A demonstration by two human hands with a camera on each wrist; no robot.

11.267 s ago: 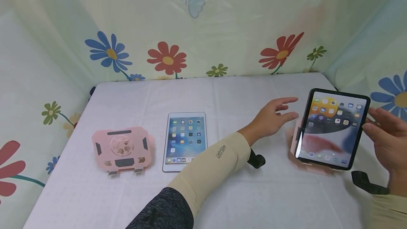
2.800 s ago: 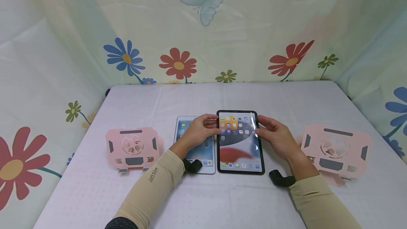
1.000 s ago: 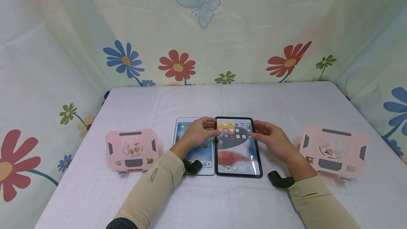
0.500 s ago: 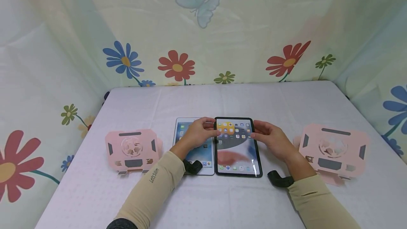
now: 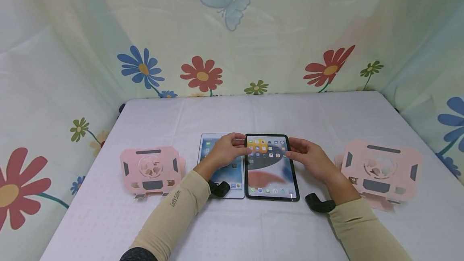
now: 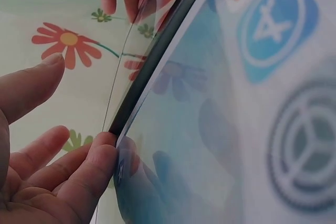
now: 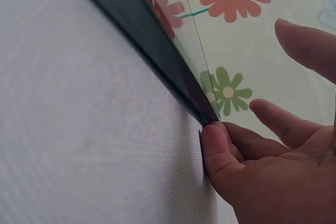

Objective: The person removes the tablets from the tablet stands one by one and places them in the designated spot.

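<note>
In the head view a black-rimmed tablet [image 5: 272, 168] lies screen up on the white cloth, right beside a white tablet [image 5: 237, 178]. My left hand [image 5: 226, 150] reaches across the white tablet and hides part of it. Its fingers [image 6: 102, 150] touch the black tablet's left edge, while the thumb is raised clear of it in the left wrist view. On the opposite side my right hand [image 5: 313, 158] has its fingertips [image 7: 215, 140] at the right edge, low by the cloth. The right thumb is also lifted off.
A pink tablet stand [image 5: 152, 170] is at the left of the table, and another pink stand [image 5: 380, 172] is at the right, behind my right forearm. A flowered curtain [image 5: 279, 51] hangs along the back edge of the table.
The black-rimmed tablet left the right pink stand and came to the middle, beside the white tablet. It then shifted slightly nearer. Over the last second, hands and tablets have stayed still.
</note>
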